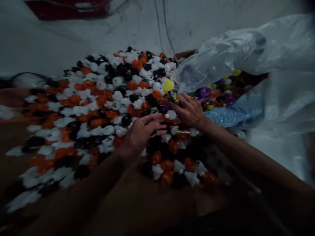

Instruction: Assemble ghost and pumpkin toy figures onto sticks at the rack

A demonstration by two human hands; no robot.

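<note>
My left hand (145,131) is above the pile, its fingers stretched to the right and slightly apart, holding nothing I can see. My right hand (188,109) is just right of it, fingers curled over a cluster of small coloured plastic pieces. At its fingertips a yellow rounded piece (168,85) sticks up, with purple bits below. A translucent white round piece (171,114) lies between the two hands. Below the right hand rests a thin stick-like piece with a green end (182,131). Part of what the right hand grips is hidden by its fingers.
A wide heap of small white, orange and black Halloween figures (108,103), ghosts and pumpkins among them, covers the brown surface (147,209). To the right, a clear plastic bag (221,49) lies over a container with colourful pieces (214,93). Behind are a wall (137,26) and hanging cables (167,32).
</note>
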